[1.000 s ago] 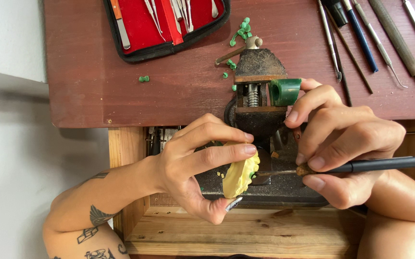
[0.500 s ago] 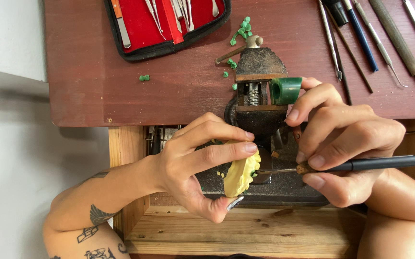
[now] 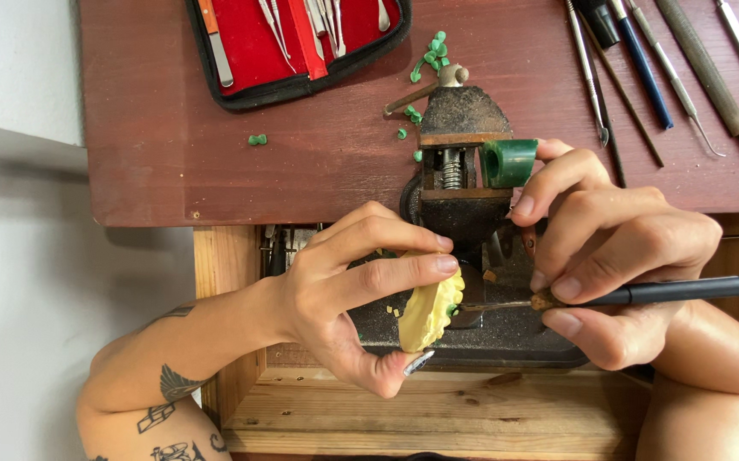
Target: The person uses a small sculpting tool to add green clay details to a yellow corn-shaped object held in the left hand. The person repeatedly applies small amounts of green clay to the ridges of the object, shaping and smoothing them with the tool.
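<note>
- Seemingly mid-carve, the head view shows the left hand [image 3: 348, 294] pinching a pale yellow dental cast [image 3: 429, 309] between fingertips and thumb; that grip is closed on the cast, tilting it on edge just in front of a dark bench vise [image 3: 463, 201].
- Opposite it, the right hand [image 3: 617, 273] has its grip closed, pencil-fashion, round a slim black-handled carving tool [image 3: 685, 292], whose fine metal tip reaches left and meets the toothed rim of the cast.
- The right index finger stretches up beside a green wax block [image 3: 510, 162], which sits at the vise's jaws; whether finger and wax touch I cannot tell.
- The cast therefore hangs in the air over the vise base, between the two hands, above a lighter wooden ledge [image 3: 438, 414] below the surface.
- Farther up, the reddish wooden surface [image 3: 147, 154] carries an open red-lined instrument case [image 3: 297, 38] with metal tools, a scatter of green wax bits [image 3: 429, 53], and a row of long hand instruments [image 3: 668, 77] at the upper right.
- As a judgement, the step in hand is fine shaping or cleaning at the cast's tooth line.
- The next move would call for a steady left-hand hold, short light strokes of the tip, and small turns of the cast to bring a fresh part of the rim to the tool.
</note>
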